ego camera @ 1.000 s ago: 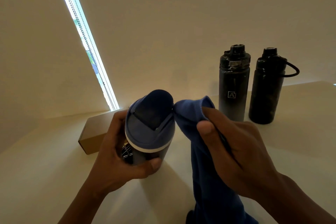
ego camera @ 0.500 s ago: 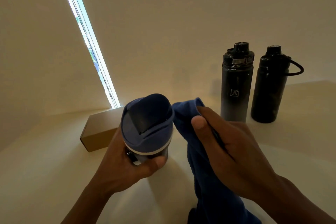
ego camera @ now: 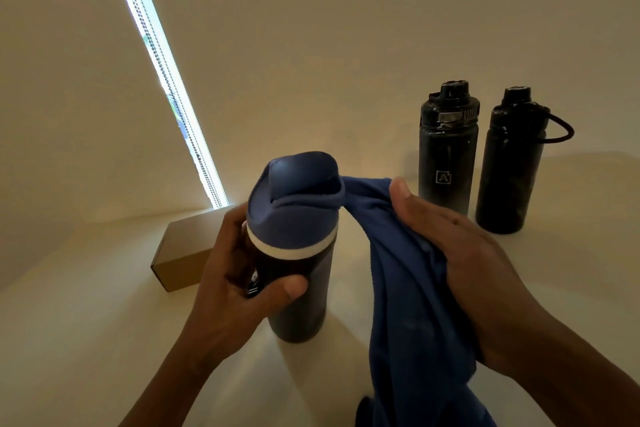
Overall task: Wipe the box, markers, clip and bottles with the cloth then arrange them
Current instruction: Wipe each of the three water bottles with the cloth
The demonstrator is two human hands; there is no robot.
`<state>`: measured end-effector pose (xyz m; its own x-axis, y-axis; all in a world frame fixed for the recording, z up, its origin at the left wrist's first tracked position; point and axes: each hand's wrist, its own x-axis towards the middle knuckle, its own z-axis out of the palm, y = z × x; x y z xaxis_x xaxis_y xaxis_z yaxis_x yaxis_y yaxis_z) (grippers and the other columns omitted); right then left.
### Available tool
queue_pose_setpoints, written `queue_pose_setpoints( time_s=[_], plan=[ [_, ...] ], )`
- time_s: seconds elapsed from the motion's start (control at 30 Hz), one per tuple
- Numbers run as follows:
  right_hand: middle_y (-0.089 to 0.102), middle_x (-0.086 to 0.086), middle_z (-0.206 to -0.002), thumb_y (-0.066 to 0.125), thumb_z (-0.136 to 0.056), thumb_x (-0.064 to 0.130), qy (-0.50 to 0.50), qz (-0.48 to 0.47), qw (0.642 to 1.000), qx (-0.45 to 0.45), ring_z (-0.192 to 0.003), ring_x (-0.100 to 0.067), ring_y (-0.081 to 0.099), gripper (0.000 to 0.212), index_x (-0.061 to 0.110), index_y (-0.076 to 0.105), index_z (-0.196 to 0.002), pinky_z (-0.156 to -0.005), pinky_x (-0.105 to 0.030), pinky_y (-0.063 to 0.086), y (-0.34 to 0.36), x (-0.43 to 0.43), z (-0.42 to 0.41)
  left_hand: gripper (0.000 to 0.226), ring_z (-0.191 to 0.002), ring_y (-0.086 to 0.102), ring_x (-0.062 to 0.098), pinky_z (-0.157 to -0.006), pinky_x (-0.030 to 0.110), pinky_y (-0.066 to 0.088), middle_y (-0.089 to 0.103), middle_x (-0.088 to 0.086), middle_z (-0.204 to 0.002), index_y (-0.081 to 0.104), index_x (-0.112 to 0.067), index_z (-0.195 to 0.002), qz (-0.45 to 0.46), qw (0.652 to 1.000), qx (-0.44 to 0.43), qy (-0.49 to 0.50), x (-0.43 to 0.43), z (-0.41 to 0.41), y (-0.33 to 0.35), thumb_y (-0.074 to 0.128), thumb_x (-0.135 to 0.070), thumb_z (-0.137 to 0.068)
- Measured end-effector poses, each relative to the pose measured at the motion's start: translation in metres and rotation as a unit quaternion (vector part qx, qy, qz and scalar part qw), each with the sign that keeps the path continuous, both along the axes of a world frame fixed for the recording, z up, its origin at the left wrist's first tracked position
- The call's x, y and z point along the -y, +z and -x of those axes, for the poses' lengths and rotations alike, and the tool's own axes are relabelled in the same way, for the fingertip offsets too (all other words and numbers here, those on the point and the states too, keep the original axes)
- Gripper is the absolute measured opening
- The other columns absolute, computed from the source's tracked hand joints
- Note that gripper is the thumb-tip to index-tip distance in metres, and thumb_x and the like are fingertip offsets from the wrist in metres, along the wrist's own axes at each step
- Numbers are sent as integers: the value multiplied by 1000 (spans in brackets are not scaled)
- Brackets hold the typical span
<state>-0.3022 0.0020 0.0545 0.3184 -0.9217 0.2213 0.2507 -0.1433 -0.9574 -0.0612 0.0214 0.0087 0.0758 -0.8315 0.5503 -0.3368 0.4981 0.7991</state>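
My left hand (ego camera: 239, 284) grips a dark bottle with a blue lid (ego camera: 294, 218), held upright just above the white table. The blue cloth (ego camera: 405, 288) hangs from my right hand (ego camera: 460, 253), which holds it bunched; the cloth's top edge touches the lid's right side. Two black bottles stand at the back right: one with a logo (ego camera: 446, 156) and one with a loop strap (ego camera: 509, 163). A brown cardboard box (ego camera: 183, 250) lies behind my left hand. No markers or clip are in view.
The white table (ego camera: 86, 322) meets a pale wall behind. A bright window slit with bead cords (ego camera: 166, 80) runs diagonally at the left, ending near the box.
The blue-lidded bottle has tipped from leaning toward me to upright. My right hand has kept the cloth against the lid's right side and shifted slightly.
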Motion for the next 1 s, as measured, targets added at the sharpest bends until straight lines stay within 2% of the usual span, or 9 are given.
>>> queue_pose_setpoints(
  time_s=[0.1, 0.17, 0.27, 0.43, 0.53, 0.67, 0.8, 0.9, 1.0],
  plan=[
    [65, 15, -74, 49, -92, 53, 13, 138, 987, -84, -68, 1, 61, 24, 40, 64, -79, -62, -11, 50, 1, -13, -10, 78, -115, 66, 0, -80, 21, 61, 67, -30, -121, 50, -74, -120, -27, 999, -41, 9, 0, 3, -2, 78, -88, -48],
    [52, 4, -58, 43, -94, 58, 4, 183, 973, -142, -53, -7, 50, 37, 30, 52, -72, -50, -21, 44, -7, -18, -16, 96, -120, 66, 6, -88, 26, 61, 68, -22, -127, 48, -52, -137, -38, 997, -59, 9, 1, 4, -6, 77, -88, -53],
    [43, 5, -53, 40, -98, 53, -28, 257, 945, -202, -46, -8, 41, 42, 25, 43, -68, -48, -16, 34, -23, -10, -23, 110, -128, 63, 13, -100, 33, 58, 66, -15, -135, 41, -32, -149, -51, 997, -66, 9, 2, 5, -9, 74, -87, -60],
    [37, 23, -68, 47, -101, 41, -127, 459, 837, -270, -46, 5, 34, 16, 39, 41, -87, -59, -6, 35, -42, 8, -28, 103, -130, 62, 22, -100, 44, 58, 65, -7, -137, 40, -31, -150, -73, 995, -63, -2, 3, 4, -9, 71, -85, -67],
    [32, 29, -70, 42, -103, 44, -112, 473, 830, -274, -54, 9, 38, 9, 40, 45, -96, -61, -5, 34, -37, 8, -23, 102, -131, 61, 25, -101, 46, 55, 65, -4, -138, 42, -31, -149, -82, 994, -78, -11, 4, 1, -9, 72, -84, -68],
    [39, 28, -68, 35, -105, 51, -109, 458, 841, -267, -57, 0, 47, 15, 54, 29, -91, -59, -8, 38, -34, 10, -21, 92, -132, 60, 26, -102, 50, 52, 65, -2, -140, 50, -41, -144, -99, 990, -90, -33, 6, -6, -9, 74, -83, -66],
    [41, 23, -66, 37, -104, 49, -104, 447, 851, -255, -57, -2, 48, 20, 51, 30, -86, -58, -8, 37, -42, 11, -24, 88, -125, 65, 26, -90, 39, 60, 69, -1, -132, 59, -41, -134, -113, 985, -122, -46, 6, -7, -10, 78, -83, -59],
    [45, 21, -68, 39, -104, 48, -109, 431, 862, -244, -56, -5, 48, 25, 47, 33, -79, -57, -9, 37, -45, 13, -24, 72, -126, 65, 25, -91, 34, 59, 70, -2, -131, 65, -49, -126, -96, 989, -103, -44, 3, -5, -8, 73, -84, -64],
    [45, 24, -67, 39, -104, 49, -100, 427, 871, -222, -55, -3, 48, 25, 47, 37, -78, -57, -8, 37, -45, 12, -24, 81, -127, 64, 24, -93, 33, 57, 69, -4, -132, 58, -39, -136, -75, 993, -86, -29, 2, -3, -5, 66, -85, -70]
  ],
)
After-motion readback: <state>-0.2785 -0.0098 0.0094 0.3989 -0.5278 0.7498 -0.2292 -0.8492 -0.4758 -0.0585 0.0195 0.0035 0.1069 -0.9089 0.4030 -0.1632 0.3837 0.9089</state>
